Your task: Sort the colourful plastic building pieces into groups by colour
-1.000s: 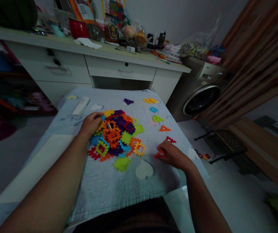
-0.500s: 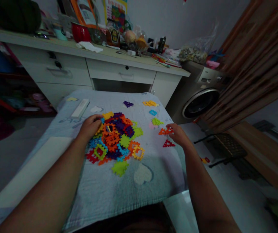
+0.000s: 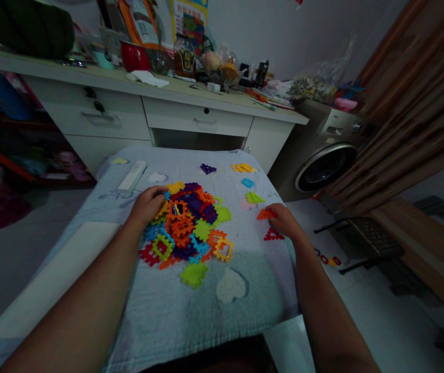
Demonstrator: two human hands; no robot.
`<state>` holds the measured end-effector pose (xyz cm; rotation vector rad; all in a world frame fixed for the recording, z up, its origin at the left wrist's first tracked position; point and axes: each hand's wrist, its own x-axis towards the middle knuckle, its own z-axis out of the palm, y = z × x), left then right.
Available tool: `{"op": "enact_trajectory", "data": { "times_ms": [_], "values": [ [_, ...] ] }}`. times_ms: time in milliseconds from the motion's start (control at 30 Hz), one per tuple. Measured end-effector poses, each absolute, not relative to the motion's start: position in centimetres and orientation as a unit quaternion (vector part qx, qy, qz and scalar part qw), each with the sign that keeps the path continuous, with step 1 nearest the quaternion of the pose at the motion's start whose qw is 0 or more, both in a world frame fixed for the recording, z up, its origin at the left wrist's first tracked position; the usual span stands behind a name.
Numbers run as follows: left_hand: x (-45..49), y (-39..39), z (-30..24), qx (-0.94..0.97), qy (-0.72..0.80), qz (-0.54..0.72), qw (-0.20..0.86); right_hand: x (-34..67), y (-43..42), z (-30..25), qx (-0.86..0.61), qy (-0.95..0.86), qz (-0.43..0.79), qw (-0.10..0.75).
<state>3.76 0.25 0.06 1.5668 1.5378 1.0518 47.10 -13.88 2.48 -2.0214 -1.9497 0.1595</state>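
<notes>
A heap of colourful plastic interlocking tiles (image 3: pixel 189 220) lies on a pale blue towel (image 3: pixel 191 305) over a small table. My left hand (image 3: pixel 147 204) rests curled on the heap's left edge, fingers closed over tiles there. My right hand (image 3: pixel 284 220) lies at the towel's right side, fingertips on orange triangle tiles (image 3: pixel 265 213). A red triangle tile (image 3: pixel 273 235) sits just below that hand. Loose tiles lie beyond: green (image 3: pixel 253 197), blue (image 3: pixel 247 183), yellow (image 3: pixel 242 168) and purple (image 3: pixel 207 169).
A white remote (image 3: pixel 132 175) lies at the towel's far left. Behind stands a white desk (image 3: pixel 191 111) crowded with jars and clutter. A washing machine (image 3: pixel 325 155) is at the right, with a curtain and a dark chair (image 3: pixel 369 235) beyond.
My right hand carried an orange triangle tile from near the front right up beside another orange triangle, then settled there. My left hand stayed on the heap.
</notes>
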Motion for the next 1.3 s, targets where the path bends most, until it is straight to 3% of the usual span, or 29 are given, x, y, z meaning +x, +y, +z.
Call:
{"op": "enact_trajectory", "data": {
  "times_ms": [333,567,900,1300],
  "values": [
    [4.0,0.1,0.7,0.599,0.595,0.407,0.348,46.8,-13.7,2.5,-0.714,-0.682,0.049,0.151],
    [3.9,0.3,0.3,0.604,0.586,0.414,0.347,42.1,-13.3,4.6,-0.657,-0.726,0.066,0.192],
    [3.8,0.1,0.6,0.614,0.589,0.408,0.330,33.8,-9.7,3.7,-0.543,-0.820,0.144,0.114],
    [4.0,-0.3,1.2,0.622,0.599,0.385,0.327,35.0,-10.7,3.0,-0.538,-0.776,0.192,0.267]
  ]
}}
